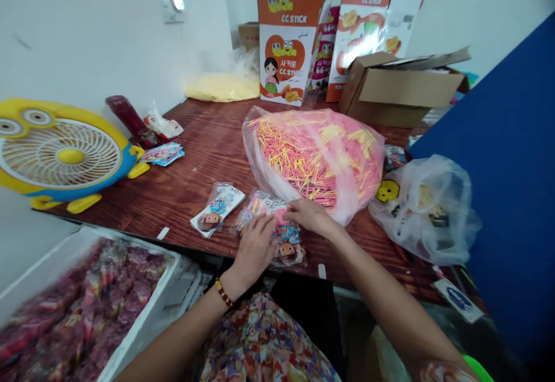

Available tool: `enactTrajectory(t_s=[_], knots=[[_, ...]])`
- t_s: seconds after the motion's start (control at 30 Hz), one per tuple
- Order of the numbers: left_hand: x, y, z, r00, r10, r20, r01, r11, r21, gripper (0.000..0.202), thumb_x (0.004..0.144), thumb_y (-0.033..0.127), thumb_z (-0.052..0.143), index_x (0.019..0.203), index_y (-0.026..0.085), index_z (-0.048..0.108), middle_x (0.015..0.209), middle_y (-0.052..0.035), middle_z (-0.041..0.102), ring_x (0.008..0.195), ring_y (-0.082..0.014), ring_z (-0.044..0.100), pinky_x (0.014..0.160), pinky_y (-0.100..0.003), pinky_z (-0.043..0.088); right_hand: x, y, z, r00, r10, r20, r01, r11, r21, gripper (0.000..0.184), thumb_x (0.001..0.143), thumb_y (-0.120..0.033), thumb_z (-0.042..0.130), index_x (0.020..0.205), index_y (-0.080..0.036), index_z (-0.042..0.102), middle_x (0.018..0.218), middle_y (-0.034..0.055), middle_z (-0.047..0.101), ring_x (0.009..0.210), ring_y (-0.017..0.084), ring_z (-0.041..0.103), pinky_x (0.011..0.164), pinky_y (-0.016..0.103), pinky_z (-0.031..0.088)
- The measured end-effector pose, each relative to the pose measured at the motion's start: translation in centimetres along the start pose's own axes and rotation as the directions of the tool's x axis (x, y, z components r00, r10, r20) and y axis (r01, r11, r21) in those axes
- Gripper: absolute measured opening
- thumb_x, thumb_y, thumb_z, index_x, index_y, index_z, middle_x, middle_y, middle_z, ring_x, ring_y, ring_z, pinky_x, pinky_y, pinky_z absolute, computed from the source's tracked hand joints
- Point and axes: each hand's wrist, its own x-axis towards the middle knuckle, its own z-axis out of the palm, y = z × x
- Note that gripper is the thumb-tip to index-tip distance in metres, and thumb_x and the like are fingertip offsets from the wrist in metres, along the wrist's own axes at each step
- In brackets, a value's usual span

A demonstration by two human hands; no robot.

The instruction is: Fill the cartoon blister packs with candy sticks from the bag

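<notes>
Small clear printed packets (287, 250) with a brown cartoon face lie in a pile near the front edge of the table. My left hand (256, 246) rests over this pile with its fingers stretched out flat. At the packets' upper end, my right hand (310, 215) is closed, its fingertips pinching a small bunch of pink sticks (280, 215). A stack of similar flat packets (217, 210) lies to the left. Just behind my right hand sits a big open clear bag (347, 191) full of thin pink and yellow sticks (288, 159).
A yellow fan (71, 154) stands at the left, near a dark red bottle (125, 113). Printed boxes (284, 23) and an open carton (403, 90) line the back. A white bag (429, 208) lies right. Below left, a white foam box (167, 272) holds filled packets.
</notes>
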Motion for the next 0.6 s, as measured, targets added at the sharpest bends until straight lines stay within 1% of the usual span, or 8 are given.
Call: enactTrajectory(t_s=[0.07,0.13,0.2,0.27,0.37,0.47,0.53,0.6], knots=[[-0.4,1.0,0.9,0.995,0.050,0.087,-0.058,0.994,0.091,0.048,0.093,0.028,0.055,0.140,0.019,0.049,0.147,-0.0129,0.051,0.136,-0.0313,0.042,0.108,-0.050,0.038,-0.3,0.0,0.2,0.999,0.027,-0.032,-0.030,0.995,-0.095,0.020,0.085,-0.040,0.060,0.085,-0.021,0.068,0.081,0.0039,0.068,0.076,0.017,0.059,0.060,0.026,0.029],[-0.4,1.5,1.4,0.987,0.064,0.146,-0.088,0.983,0.164,0.054,0.090,0.027,0.059,0.142,0.020,0.047,0.153,-0.0116,0.044,0.138,-0.0333,0.039,0.108,-0.052,0.037,-0.4,0.6,0.1,0.997,0.015,-0.077,-0.023,0.995,-0.095,0.021,0.086,-0.038,0.058,0.095,-0.022,0.068,0.087,0.0050,0.070,0.079,0.018,0.061,0.061,0.025,0.031],[-0.2,1.7,1.6,0.982,0.067,0.178,-0.104,0.973,0.207,0.053,0.088,0.026,0.061,0.140,0.023,0.050,0.154,-0.0103,0.044,0.138,-0.0336,0.038,0.109,-0.052,0.035,-0.1,1.8,-0.6,0.989,-0.020,-0.147,0.012,0.998,-0.056,0.021,0.088,-0.034,0.056,0.099,-0.019,0.067,0.088,0.0043,0.071,0.079,0.016,0.062,0.062,0.024,0.033],[0.2,1.6,1.6,0.977,0.072,0.200,-0.117,0.968,0.223,0.047,0.088,0.026,0.061,0.135,0.024,0.054,0.152,-0.0096,0.046,0.137,-0.0333,0.039,0.110,-0.053,0.033,0.4,3.8,-1.7,0.981,-0.018,-0.195,0.002,0.997,-0.079,0.022,0.091,-0.031,0.050,0.099,-0.018,0.067,0.089,0.0032,0.071,0.079,0.015,0.062,0.064,0.023,0.036],[1.1,1.5,1.6,0.969,0.077,0.237,-0.132,0.965,0.226,0.042,0.088,0.026,0.060,0.130,0.024,0.057,0.149,-0.0105,0.050,0.136,-0.0340,0.041,0.109,-0.056,0.033,1.6,7.1,-3.9,0.973,0.111,-0.200,-0.156,0.961,-0.227,0.026,0.093,-0.029,0.045,0.100,-0.018,0.068,0.094,0.0046,0.073,0.086,0.016,0.065,0.067,0.023,0.039],[1.9,1.7,1.8,0.963,0.075,0.258,-0.132,0.969,0.210,0.044,0.086,0.024,0.062,0.130,0.025,0.058,0.147,-0.0108,0.052,0.135,-0.0348,0.042,0.107,-0.059,0.032,2.2,9.9,-5.5,0.949,0.219,-0.225,-0.282,0.910,-0.303,0.029,0.092,-0.023,0.045,0.105,-0.015,0.069,0.105,0.0132,0.073,0.094,0.022,0.067,0.072,0.027,0.043],[2.0,1.8,2.0,0.967,0.074,0.244,-0.123,0.974,0.191,0.045,0.086,0.023,0.062,0.130,0.026,0.057,0.146,-0.0104,0.052,0.134,-0.0344,0.043,0.108,-0.061,0.030,2.2,11.0,-6.0,0.931,0.270,-0.244,-0.344,0.872,-0.348,0.032,0.092,-0.020,0.043,0.109,-0.013,0.069,0.110,0.0172,0.072,0.099,0.024,0.067,0.076,0.030,0.045],[1.9,1.8,2.0,0.975,0.066,0.213,-0.104,0.979,0.174,0.043,0.087,0.025,0.061,0.130,0.026,0.057,0.146,-0.0103,0.053,0.135,-0.0338,0.043,0.109,-0.061,0.029,2.0,11.6,-6.2,0.922,0.285,-0.262,-0.371,0.844,-0.388,0.034,0.093,-0.020,0.041,0.113,-0.013,0.068,0.114,0.0174,0.071,0.102,0.025,0.066,0.079,0.031,0.046]])
